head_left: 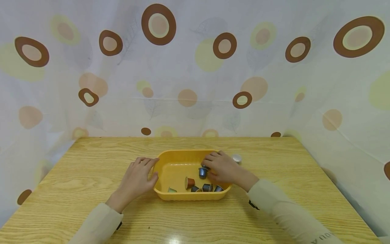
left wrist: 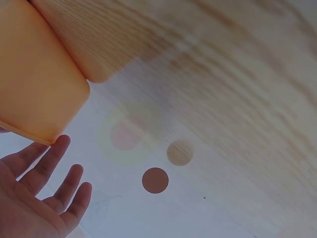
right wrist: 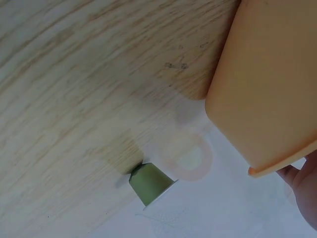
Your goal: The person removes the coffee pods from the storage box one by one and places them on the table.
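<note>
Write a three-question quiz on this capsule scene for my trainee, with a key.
1. What colour is the body of the coffee capsule outside the yellow tray? A) red B) green C) black
2. True or false: the left hand and right hand are at opposite ends of the tray.
3. Fill in: in the head view, the copper-brown capsule lies to the ____ of the blue capsule by the right hand.

Key: 1. B; 2. True; 3. left
</note>
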The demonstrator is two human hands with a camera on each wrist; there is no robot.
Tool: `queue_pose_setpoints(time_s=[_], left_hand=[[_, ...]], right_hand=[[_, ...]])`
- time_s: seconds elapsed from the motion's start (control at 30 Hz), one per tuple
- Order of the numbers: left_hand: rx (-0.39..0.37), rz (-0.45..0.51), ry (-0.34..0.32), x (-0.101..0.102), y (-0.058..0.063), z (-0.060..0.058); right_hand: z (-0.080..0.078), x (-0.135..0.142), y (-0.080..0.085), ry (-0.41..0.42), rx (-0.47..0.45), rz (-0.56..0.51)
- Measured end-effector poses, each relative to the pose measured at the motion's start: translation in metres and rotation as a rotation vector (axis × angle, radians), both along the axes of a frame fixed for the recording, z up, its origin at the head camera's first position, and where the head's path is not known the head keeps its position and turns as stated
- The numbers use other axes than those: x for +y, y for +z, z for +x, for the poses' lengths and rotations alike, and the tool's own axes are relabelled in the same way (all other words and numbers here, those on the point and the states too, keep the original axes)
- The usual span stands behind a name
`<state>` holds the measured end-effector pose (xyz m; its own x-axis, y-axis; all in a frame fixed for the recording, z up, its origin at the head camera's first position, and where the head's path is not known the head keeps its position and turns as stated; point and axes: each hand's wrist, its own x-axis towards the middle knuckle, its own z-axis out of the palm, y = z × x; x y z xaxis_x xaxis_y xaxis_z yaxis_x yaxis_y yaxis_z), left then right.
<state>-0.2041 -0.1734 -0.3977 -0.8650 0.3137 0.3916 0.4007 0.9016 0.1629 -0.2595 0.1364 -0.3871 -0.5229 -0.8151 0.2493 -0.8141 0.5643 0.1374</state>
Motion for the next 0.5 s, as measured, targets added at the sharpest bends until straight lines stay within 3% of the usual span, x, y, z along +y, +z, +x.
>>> queue_pose_setpoints(time_s=[0.27, 0.5], left_hand=[[0.003, -0.009, 0.004, 0.0002, 0.0001, 0.0005], [0.019, -0.009, -0.001, 0.0004, -0.0004, -0.0002]], right_hand=[[-0.0027, -0.0037, -0.0024, -0.002, -0.065, 0.025], [-0.0058, -0.0070, -0.0050, 0.029, -0.051, 0.051]])
